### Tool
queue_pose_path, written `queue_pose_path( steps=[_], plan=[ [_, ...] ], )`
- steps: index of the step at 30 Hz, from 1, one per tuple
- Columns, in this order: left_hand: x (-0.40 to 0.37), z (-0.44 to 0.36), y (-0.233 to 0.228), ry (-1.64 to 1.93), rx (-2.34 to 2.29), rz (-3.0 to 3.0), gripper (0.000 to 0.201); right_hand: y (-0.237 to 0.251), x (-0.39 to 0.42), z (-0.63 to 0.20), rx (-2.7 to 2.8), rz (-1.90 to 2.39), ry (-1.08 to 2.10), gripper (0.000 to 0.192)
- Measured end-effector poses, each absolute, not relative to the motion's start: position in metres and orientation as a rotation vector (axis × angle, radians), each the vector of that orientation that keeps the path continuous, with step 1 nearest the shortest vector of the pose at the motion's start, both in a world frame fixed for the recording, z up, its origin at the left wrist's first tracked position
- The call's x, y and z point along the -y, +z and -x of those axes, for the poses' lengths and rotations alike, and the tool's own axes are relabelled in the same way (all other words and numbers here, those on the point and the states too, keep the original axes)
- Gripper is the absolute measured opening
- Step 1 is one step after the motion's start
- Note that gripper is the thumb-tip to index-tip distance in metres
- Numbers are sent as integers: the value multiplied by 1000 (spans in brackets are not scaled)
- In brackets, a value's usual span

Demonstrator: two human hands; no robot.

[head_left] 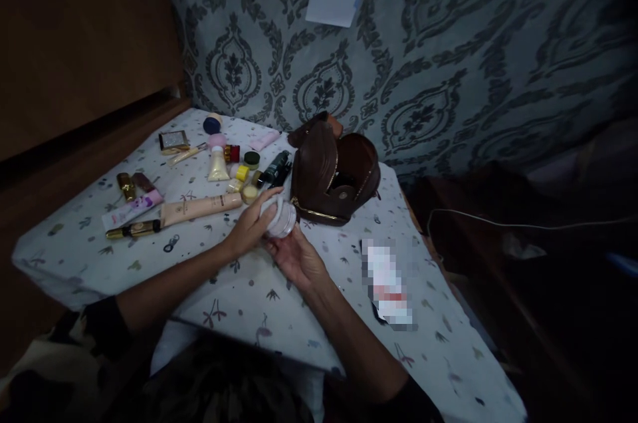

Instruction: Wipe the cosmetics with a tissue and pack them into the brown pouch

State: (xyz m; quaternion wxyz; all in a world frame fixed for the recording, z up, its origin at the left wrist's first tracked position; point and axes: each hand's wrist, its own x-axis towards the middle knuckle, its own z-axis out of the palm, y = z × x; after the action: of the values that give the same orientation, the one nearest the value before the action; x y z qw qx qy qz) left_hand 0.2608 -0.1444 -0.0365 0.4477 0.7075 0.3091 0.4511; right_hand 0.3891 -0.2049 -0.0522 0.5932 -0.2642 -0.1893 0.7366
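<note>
A small whitish round jar [284, 218] is held in front of me above the table. My left hand [249, 227] curls around its left side, thumb and fingers closed on it. From below and the right, my right hand [299, 262] grips the same jar; some of its fingers are hidden behind it. Just beyond the jar stands a brown cosmetic bag [314, 177] with its zipped top open, and its dark inside partly shows. Nearest to my left hand lie a beige squeeze tube [199, 209] and a small cream-coloured pot [250, 194].
Several cosmetics lie on the left of the patterned tablecloth [279, 330]: a cream tube [218, 165], dark green tube [276, 165], mirrored compact [173, 141] and pink-white tube [132, 209]. A pixelated flat object [387, 283] lies right. A white cable [498, 222] hangs beyond the table edge.
</note>
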Motion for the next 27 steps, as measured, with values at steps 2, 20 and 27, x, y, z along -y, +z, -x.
queue_pose_path(
  steps=[2,20,27],
  plan=[
    [148,-260,-37,1068,-713,-1861,52,-51,204,-390,429,602,1681,35],
    [149,-257,-46,1039,-716,-2033,71,-52,207,-388,485,635,1590,42],
    [151,-256,-41,1067,-702,-1959,60,-49,207,-387,627,707,1506,47]
  ],
)
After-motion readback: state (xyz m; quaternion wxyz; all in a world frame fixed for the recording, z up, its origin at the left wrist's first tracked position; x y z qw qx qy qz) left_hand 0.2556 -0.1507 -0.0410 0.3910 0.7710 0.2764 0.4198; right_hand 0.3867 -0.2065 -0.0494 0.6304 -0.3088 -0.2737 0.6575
